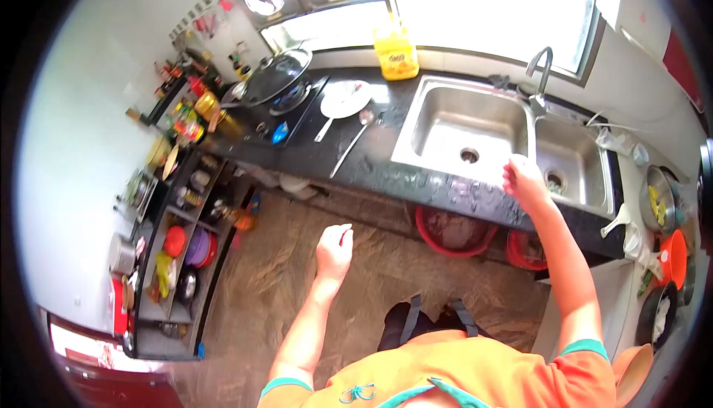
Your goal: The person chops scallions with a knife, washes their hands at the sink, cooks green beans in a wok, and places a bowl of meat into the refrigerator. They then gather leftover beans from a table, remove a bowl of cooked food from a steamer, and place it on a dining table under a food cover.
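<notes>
My left hand (pixel 334 252) is raised over the floor in front of the counter, its fingers curled in a loose fist with nothing showing in them. Over the front edge of the steel double sink (pixel 416 129), close to its divider, my right hand (pixel 524 179) is closed too, and no object shows in it. A curved faucet (pixel 544 81) stands behind the sink. To the left on the wet black counter (pixel 356 157) lie a long-handled ladle (pixel 352 143) and a white spatula-like utensil with a broad round head (pixel 346 101).
A lidded wok (pixel 278 77) sits on the stove at the left. A yellow jug (pixel 396 53) stands by the window. Red basins (pixel 454 231) are under the counter. A shelf rack (pixel 182 256) flanks the left wall; bowls and an orange basin (pixel 673 258) line the right side.
</notes>
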A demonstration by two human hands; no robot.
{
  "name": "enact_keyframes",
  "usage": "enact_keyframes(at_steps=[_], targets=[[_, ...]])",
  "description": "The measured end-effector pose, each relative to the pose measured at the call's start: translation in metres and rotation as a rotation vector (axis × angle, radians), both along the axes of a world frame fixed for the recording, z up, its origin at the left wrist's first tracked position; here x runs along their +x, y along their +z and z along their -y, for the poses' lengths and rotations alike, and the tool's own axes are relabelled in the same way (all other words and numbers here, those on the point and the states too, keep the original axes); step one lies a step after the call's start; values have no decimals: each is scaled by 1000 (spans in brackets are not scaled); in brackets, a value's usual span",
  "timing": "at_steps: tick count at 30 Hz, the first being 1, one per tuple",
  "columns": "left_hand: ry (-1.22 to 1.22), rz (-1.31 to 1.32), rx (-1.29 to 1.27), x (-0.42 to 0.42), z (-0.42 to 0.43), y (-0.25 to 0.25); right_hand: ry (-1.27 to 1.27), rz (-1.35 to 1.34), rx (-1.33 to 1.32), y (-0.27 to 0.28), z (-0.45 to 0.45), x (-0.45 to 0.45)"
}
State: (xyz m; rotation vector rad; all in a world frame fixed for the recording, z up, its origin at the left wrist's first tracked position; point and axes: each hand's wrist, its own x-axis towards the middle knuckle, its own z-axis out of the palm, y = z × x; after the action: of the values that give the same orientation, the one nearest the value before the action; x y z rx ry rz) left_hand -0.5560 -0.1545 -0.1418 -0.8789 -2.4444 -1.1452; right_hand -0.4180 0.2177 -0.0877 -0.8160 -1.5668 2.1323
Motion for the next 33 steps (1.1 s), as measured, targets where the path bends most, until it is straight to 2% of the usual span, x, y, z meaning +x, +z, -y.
enact_keyframes(at_steps=[2,5,9,10,12,15,18,22,26,33], targets=[[-148,-208,11,-49,-57,16,61,-149,-96,10,-29,-64],[-277,-371,-59,-129,-135,41,142,-348,-285,28,-67,-163],[-359,-501,-73,-248,-239,69,-94,-371,-451,51,-104,-291],[-365,-603,-72,-283,-266,74,-122,-381,-499,51,-117,-325],[-342,-583,-74,-343,-319,83,-195,-409,-521,50,-138,-391],[-332,-708,-111,-431,-397,91,-301,-427,-574,42,-176,-481],[-264,-589,-314,-479,-452,105,-335,-455,-658,27,-207,-543],[-289,-550,-401,-506,-482,103,-300,-483,-755,18,-220,-567],[-281,-788,-337,-514,-487,95,-219,-523,-815,14,-225,-570],[-251,-852,-403,-508,-486,99,-212,-534,-808,18,-222,-567]])
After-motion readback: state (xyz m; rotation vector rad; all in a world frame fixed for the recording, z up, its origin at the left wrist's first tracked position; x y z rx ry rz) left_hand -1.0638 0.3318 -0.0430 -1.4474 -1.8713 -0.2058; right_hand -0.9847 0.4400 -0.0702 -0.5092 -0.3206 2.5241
